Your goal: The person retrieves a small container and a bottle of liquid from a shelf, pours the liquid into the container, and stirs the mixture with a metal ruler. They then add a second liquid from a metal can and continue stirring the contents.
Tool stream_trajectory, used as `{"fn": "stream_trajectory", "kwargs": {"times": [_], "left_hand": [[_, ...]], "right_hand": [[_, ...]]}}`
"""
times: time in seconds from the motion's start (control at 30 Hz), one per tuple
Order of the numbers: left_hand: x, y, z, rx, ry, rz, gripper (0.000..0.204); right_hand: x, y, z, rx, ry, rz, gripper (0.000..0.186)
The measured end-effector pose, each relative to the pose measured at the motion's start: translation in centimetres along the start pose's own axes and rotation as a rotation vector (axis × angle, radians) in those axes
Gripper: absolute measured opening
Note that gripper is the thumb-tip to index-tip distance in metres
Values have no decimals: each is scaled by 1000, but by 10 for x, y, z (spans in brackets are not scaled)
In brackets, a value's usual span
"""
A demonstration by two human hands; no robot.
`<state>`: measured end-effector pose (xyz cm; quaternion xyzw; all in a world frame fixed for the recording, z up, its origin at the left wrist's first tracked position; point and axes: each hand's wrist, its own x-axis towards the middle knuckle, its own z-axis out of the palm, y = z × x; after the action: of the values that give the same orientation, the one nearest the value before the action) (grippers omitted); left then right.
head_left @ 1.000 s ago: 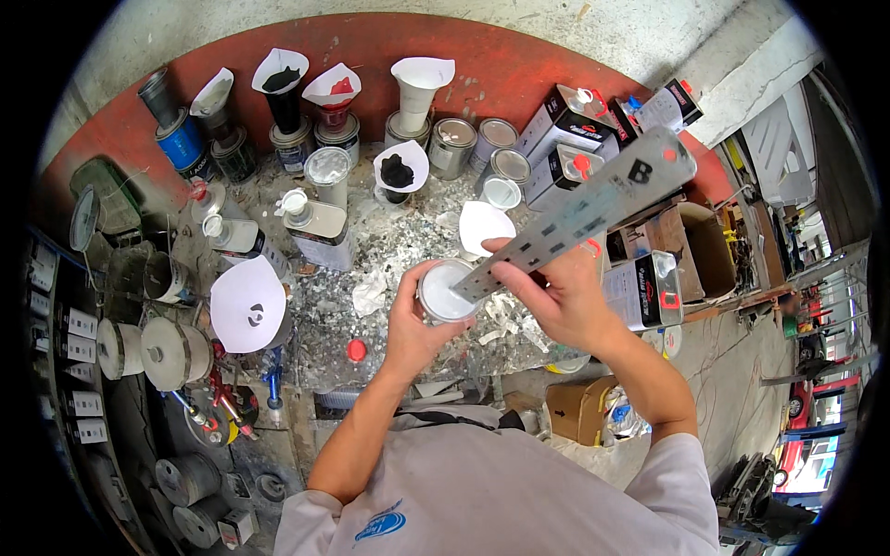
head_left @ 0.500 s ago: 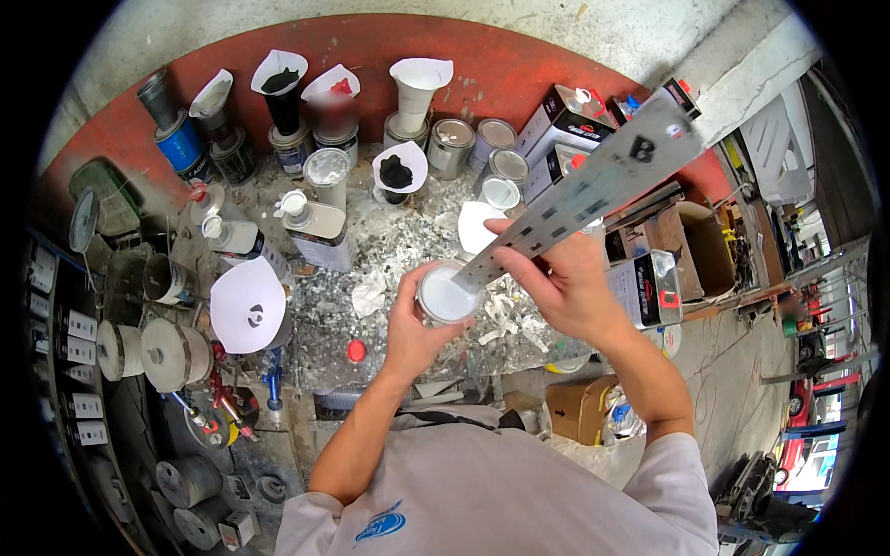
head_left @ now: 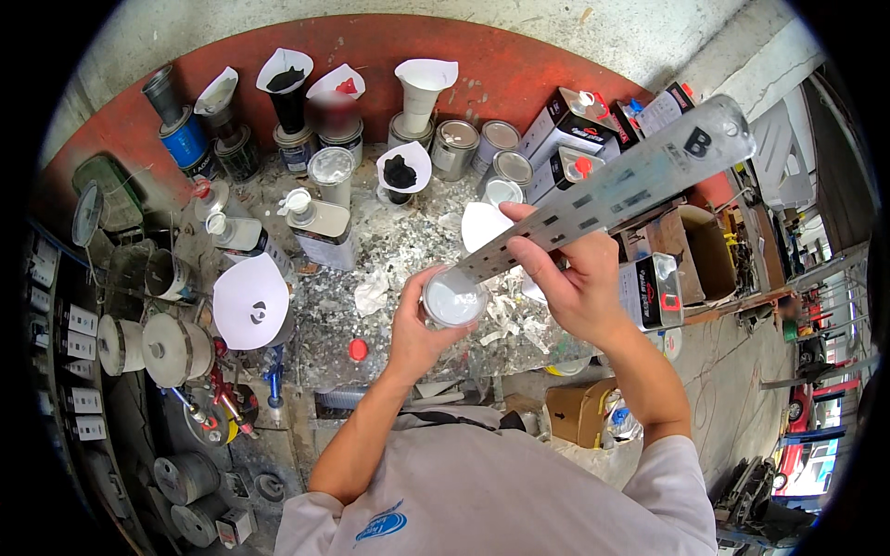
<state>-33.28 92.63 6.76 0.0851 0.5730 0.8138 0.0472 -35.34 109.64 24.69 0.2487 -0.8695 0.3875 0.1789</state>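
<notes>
My left hand (head_left: 417,338) is wrapped round a round container (head_left: 456,301) of pale, whitish liquid above the worktop. My right hand (head_left: 579,292) grips a long, flat metal stick (head_left: 640,176) with rows of dark rectangular marks or holes and a dark letter near the top. The stick slants up to the right from the container, its lower end in or at the container's mouth. Behind the hands are a white paper sheet or funnel (head_left: 484,222) and a paint-spattered bench (head_left: 389,246). A small red cap (head_left: 358,349) lies left of my left hand.
Several paint cans (head_left: 454,148), paper funnels (head_left: 426,72) and rectangular metal tins (head_left: 556,125) line the red backboard (head_left: 371,46). Large white paper (head_left: 246,301), spray guns (head_left: 232,408) and drums (head_left: 171,347) are left. Cardboard boxes (head_left: 579,412) are below and right; floor and red vehicle farther right.
The stick has tilted further right, its top end moving right. My right hand has risen and shifted slightly right with it. My left hand still holds the container, shifted slightly.
</notes>
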Motion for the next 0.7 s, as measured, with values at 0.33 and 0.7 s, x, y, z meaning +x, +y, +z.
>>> {"fn": "stream_trajectory", "kwargs": {"times": [0.33,0.7], "left_hand": [[6,8,-3,-9,4,9,84],[3,4,-1,9,-2,32,84]], "right_hand": [[-21,3,10,-2,-148,129,30],[0,4,-7,-17,-20,17,31]]}}
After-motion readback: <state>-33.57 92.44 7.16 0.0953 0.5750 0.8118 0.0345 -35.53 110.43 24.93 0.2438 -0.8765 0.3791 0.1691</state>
